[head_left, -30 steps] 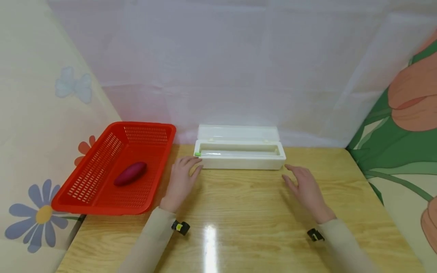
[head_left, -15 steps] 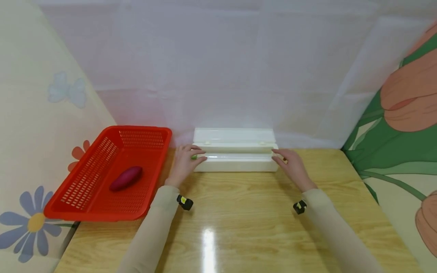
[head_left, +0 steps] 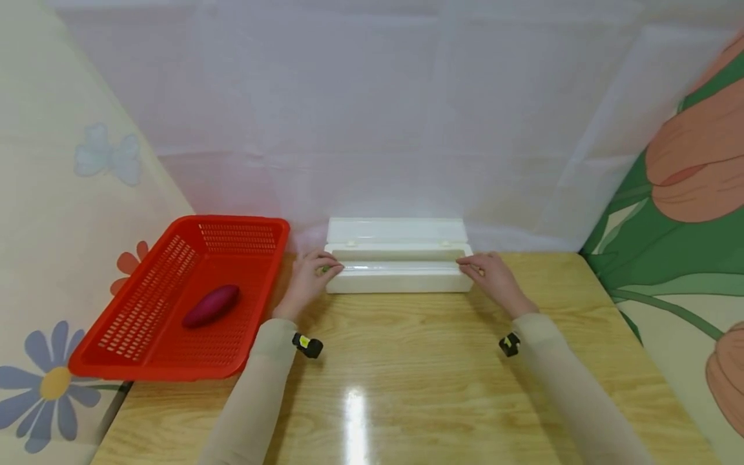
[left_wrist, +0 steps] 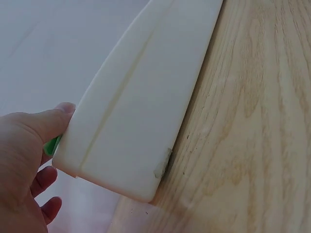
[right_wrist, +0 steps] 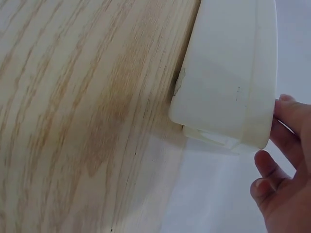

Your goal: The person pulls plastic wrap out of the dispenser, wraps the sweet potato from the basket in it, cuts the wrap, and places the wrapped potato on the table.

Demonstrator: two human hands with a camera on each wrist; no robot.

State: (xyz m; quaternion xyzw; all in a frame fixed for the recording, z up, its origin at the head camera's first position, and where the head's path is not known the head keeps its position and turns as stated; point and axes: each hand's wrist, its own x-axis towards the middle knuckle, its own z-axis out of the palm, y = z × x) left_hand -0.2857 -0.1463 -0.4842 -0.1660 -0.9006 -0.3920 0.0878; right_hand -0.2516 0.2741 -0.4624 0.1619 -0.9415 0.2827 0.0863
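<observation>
A long white cling film dispenser (head_left: pixel 401 284) stands at the back of the table, its lid (head_left: pixel 398 231) tipped back. Shiny clear cling film (head_left: pixel 401 267) lies along its front top edge. My left hand (head_left: pixel 309 279) is at the left end, thumb and forefinger pinching the film there; a green cutter slider (left_wrist: pixel 51 145) shows behind the thumb in the left wrist view. At the right end my right hand (head_left: pixel 493 278) pinches the film's other corner, with thumb and forefinger at the edge. The fingertips are partly hidden behind the dispenser in both wrist views.
A red plastic basket (head_left: pixel 256 336) stands on the left, with a purple sweet potato (head_left: pixel 211 306) inside. A pale cloth (head_left: pixel 372 116) hangs close behind the dispenser. The wooden table (head_left: pixel 407 387) reaches toward me.
Both hands have moved from beside the dispenser up to the ends of its front top edge. Thumbs and forefingers have closed there. The camera view has shifted slightly.
</observation>
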